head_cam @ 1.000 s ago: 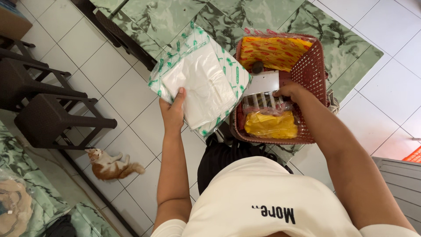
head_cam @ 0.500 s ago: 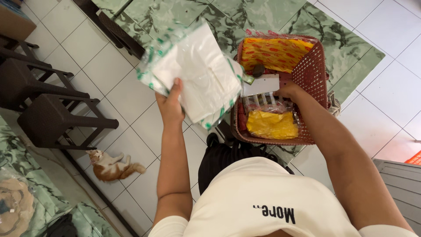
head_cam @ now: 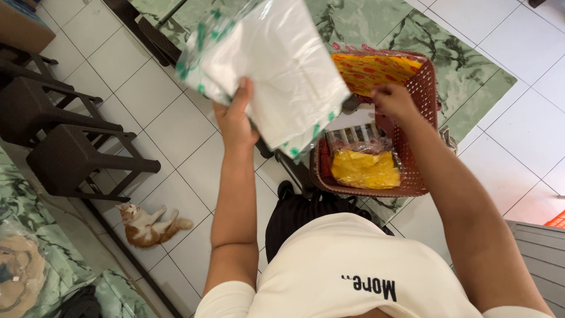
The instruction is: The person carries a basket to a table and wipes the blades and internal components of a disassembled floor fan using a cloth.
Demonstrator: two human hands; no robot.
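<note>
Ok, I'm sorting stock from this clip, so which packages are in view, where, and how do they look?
Flat plastic package: held up by the left hand, white with green edge marks.
Orange-and-yellow patterned packet: far end of the red basket.
Yellow clear-wrapped packet: near end of the basket.
Striped white packet: between them, below the right hand.

Counts: 1 white plastic packet with green print (head_cam: pixel 271 70), 1 red-brown plastic mesh basket (head_cam: pixel 421 118), 2 yellow packets inside it: 1 plain (head_cam: pixel 365 169), 1 red-dotted (head_cam: pixel 371 70). 2 dark plastic stools (head_cam: pixel 70 153). 1 orange-and-white cat (head_cam: pixel 147 227).
</note>
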